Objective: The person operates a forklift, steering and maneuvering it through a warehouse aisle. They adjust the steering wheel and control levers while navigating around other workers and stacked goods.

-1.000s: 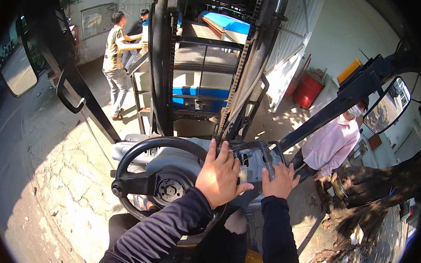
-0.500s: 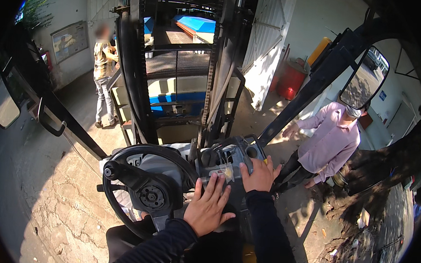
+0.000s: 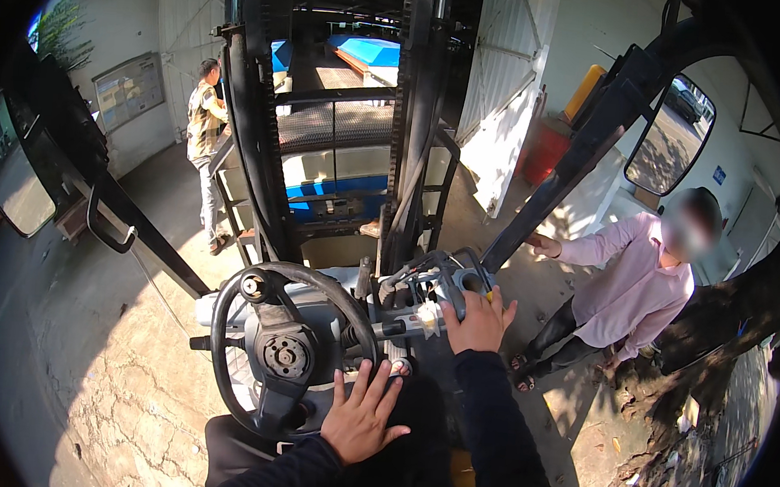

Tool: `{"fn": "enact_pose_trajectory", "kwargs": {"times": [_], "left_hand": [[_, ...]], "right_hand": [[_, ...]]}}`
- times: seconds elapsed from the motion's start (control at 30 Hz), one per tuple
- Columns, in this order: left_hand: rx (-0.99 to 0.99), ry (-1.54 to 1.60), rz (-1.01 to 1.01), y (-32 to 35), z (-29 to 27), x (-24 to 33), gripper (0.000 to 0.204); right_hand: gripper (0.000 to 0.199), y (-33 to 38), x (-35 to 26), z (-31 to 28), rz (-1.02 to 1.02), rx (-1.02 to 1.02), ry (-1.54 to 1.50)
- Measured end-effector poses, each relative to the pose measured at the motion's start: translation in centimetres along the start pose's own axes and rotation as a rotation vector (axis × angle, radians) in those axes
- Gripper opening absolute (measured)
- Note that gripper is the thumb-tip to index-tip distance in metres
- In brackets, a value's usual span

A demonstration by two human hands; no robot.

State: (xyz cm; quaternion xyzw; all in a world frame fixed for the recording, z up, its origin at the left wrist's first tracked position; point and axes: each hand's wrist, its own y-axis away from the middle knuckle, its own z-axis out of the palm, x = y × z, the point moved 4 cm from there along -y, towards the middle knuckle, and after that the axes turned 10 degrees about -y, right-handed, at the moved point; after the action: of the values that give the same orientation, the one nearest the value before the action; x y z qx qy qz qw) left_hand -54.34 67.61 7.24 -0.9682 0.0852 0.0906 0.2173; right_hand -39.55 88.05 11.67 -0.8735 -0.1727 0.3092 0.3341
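Note:
My left hand (image 3: 361,417) is open, fingers spread, just by the lower right rim of the black steering wheel (image 3: 222,358); whether the fingertips touch the rim I cannot tell. A round spinner knob (image 3: 252,285) sits at the wheel's upper left. Out over the control levers (image 3: 451,293) on the right of the dashboard lies my right hand (image 3: 479,322), its fingers stretched apart and its palm facing down. What lies under that palm is hidden. A pale, crumpled-looking bit (image 3: 428,315) is on the console beside it.
Ahead stands the forklift's black mast (image 3: 419,155), with a cream and blue load (image 3: 339,190) behind it. One person in a pink shirt (image 3: 627,274) stands close on the right, arm held out; another in a checked top (image 3: 205,122) stands front left. Mirrors (image 3: 673,137) flank the cab.
The steering wheel has turned clockwise, its knob now higher. My left hand has moved down and left; my right stays over the levers. The person on the right has raised their head.

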Motion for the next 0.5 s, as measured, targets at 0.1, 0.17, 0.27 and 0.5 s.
{"fn": "enact_pose_trajectory", "kwargs": {"times": [0.1,0.17,0.27,0.5], "left_hand": [[0.025,-0.034,0.024,-2.7,0.5,-0.9,0.085],[0.065,-0.035,0.054,-4.2,0.6,-1.8,0.086],[0.062,0.016,0.049,-5.5,0.9,-2.8,0.083],[-0.026,0.049,0.011,-7.9,2.1,-5.8,0.085]], "right_hand": [[0.043,-1.8,0.1,1.4,0.022,0.000,0.007],[0.043,-2.9,0.1,2.2,0.012,0.005,-0.008],[0.043,-4.1,0.1,3.3,0.001,0.000,-0.001],[0.042,-6.9,-0.2,6.2,-0.006,-0.001,0.027]]}}
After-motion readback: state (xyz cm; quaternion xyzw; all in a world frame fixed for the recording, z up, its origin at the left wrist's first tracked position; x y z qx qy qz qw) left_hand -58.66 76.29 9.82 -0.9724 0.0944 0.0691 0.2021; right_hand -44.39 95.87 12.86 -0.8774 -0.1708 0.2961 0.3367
